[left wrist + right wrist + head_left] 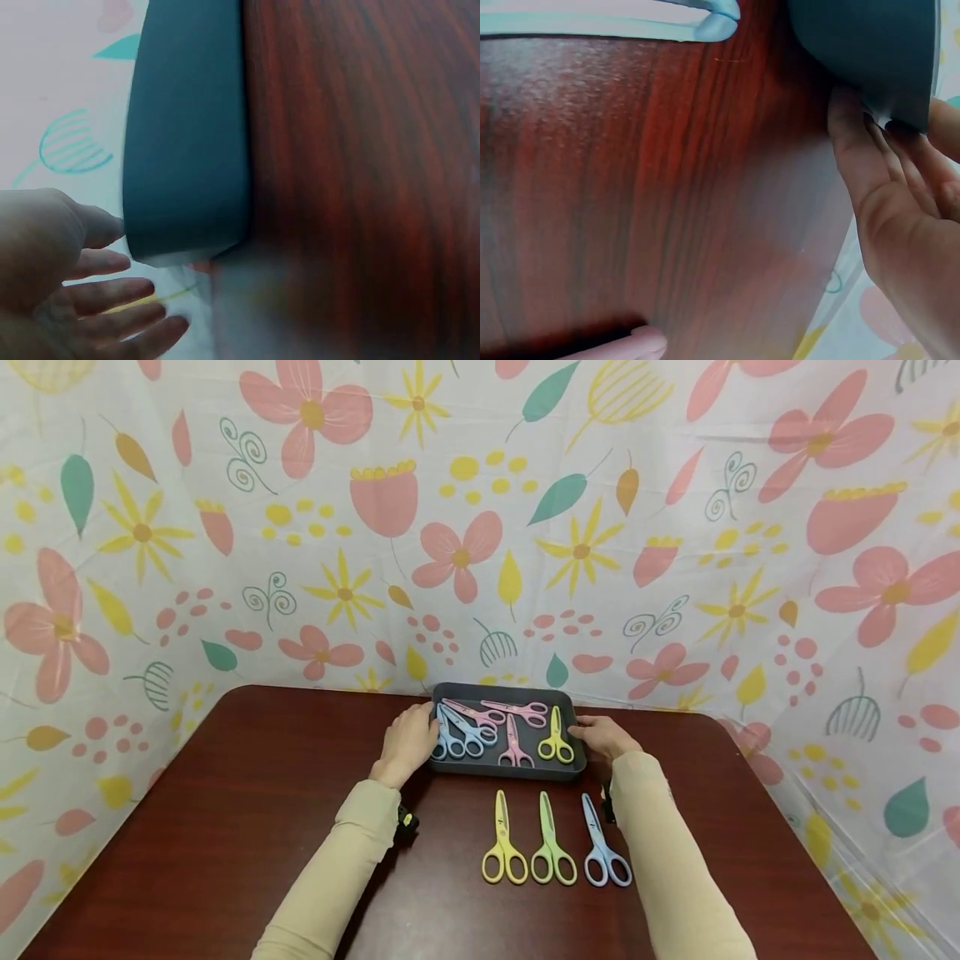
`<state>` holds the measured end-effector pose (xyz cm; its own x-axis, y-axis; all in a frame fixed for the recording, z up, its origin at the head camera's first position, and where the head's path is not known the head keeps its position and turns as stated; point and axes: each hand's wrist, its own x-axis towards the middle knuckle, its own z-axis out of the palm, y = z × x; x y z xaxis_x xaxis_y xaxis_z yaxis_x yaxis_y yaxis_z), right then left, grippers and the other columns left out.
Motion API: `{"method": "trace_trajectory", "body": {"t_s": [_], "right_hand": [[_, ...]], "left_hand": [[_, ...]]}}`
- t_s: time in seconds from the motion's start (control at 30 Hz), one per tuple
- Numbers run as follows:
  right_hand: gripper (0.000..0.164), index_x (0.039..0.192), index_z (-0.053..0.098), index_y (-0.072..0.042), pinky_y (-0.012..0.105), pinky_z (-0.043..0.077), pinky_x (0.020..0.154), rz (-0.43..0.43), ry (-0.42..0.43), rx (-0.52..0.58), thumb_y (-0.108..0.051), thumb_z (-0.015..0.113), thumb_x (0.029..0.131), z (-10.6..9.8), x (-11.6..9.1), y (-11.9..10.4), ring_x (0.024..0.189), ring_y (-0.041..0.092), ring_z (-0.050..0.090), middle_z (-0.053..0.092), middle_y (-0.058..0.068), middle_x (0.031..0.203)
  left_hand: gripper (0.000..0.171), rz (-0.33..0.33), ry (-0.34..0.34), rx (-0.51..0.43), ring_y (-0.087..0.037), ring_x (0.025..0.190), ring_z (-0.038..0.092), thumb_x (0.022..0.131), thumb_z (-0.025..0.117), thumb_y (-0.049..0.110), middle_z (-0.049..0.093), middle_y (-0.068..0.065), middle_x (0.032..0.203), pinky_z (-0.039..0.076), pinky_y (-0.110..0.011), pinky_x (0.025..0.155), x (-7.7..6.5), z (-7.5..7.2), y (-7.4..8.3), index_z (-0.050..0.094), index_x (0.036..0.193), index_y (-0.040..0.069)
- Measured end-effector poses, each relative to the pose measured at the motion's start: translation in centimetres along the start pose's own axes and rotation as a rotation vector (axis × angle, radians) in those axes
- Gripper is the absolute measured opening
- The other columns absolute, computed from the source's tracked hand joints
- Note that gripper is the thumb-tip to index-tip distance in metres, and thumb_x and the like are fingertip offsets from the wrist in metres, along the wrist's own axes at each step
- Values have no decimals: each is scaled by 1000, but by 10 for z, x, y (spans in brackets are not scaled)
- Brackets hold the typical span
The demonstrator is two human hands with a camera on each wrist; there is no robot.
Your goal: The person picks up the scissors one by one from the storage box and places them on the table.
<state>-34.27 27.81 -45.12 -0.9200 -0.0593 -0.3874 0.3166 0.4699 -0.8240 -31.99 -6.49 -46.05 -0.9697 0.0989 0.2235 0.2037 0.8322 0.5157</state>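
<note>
A dark grey tray [506,772] at the table's far edge holds several scissors: blue scissors [474,739] on the left, pink scissors [513,745] in the middle and far part, and yellow scissors [556,739] on the right. My left hand [411,737] is at its left end; in the left wrist view the thumb tip meets the tray's edge and the other fingers extend loosely past the corner. At the opposite end my right hand [606,737] grips the tray, thumb [946,127] at the rim and fingers [855,139] against the outer wall and underside.
Nearer on the brown table [225,827], yellow scissors [504,843], green scissors [551,843] and blue scissors [602,843] lie in a row, handles toward me. In the right wrist view a pink handle-like end [637,345] shows below. A flowered cloth [465,635] hangs behind.
</note>
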Motion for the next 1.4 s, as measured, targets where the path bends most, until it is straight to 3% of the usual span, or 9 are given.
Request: {"method": "trace_trajectory", "body": {"t_s": [0.17, 0.33, 0.53, 0.67, 0.8, 1.0, 1.17, 1.3, 1.4], "right_hand": [[56, 154, 22, 1, 44, 49, 91, 10, 3, 17, -19, 45, 106, 1, 0, -1, 124, 37, 52, 43, 27, 144], [55, 153, 25, 1, 47, 47, 94, 12, 26, -11, -19, 46, 106, 2, 1, 0, 123, 37, 53, 44, 27, 143], [56, 153, 23, 2, 48, 45, 96, 9, 34, -54, -20, 44, 106, 4, 2, 1, 122, 37, 54, 43, 27, 143], [56, 153, 23, 2, 49, 45, 96, -3, 31, -75, -20, 43, 106, 4, 4, 3, 123, 37, 53, 42, 28, 144], [55, 153, 23, 1, 48, 45, 96, 4, 37, -78, -21, 43, 106, 4, 6, 4, 124, 36, 52, 42, 27, 144], [55, 153, 23, 1, 49, 44, 97, 9, 46, -88, -20, 43, 106, 5, 4, 1, 126, 37, 50, 40, 27, 145], [55, 153, 23, 2, 50, 42, 99, -5, 25, -94, -20, 42, 106, 5, 1, -1, 128, 37, 47, 38, 27, 147], [55, 153, 22, 2, 49, 42, 99, -12, 23, -104, -20, 42, 107, 5, 2, 0, 130, 37, 45, 37, 27, 148], [56, 154, 23, 0, 49, 41, 100, 1, 35, -112, -22, 43, 106, 3, 3, 2, 130, 37, 45, 36, 26, 149]], "left_hand": [[29, 84, 35, 254, -32, 106, 56, 97, 63, 25, 63, -13, 113, 52, -49, 76, -2, -5, 15, 69, 117, 6], [24, 130, -26, 393, -28, 89, 58, 93, 68, 30, 65, -10, 96, 52, -46, 68, -1, -5, 30, 74, 100, 8], [17, 37, -177, 505, -25, 77, 64, 94, 63, 24, 68, -8, 88, 50, -41, 59, 4, -2, 43, 74, 93, 11], [18, -30, -238, 574, -23, 80, 64, 94, 60, 21, 69, -6, 91, 50, -38, 63, 10, 3, 48, 75, 98, 12], [20, -52, -288, 608, -21, 83, 64, 93, 61, 24, 70, -4, 95, 49, -35, 64, 16, 9, 50, 75, 102, 14], [20, -119, -343, 647, -16, 68, 59, 94, 60, 28, 67, -1, 84, 43, -32, 50, 24, 17, 55, 74, 103, 17], [18, -168, -350, 642, -15, 58, 50, 92, 60, 28, 59, -1, 75, 34, -32, 43, 26, 17, 57, 72, 101, 18], [14, -192, -363, 632, -14, 51, 34, 92, 60, 25, 50, 0, 66, 22, -31, 40, 24, 16, 61, 69, 94, 16], [14, -205, -381, 631, -13, 52, 33, 92, 59, 25, 50, 0, 69, 21, -31, 41, 23, 16, 64, 68, 88, 15]]}}
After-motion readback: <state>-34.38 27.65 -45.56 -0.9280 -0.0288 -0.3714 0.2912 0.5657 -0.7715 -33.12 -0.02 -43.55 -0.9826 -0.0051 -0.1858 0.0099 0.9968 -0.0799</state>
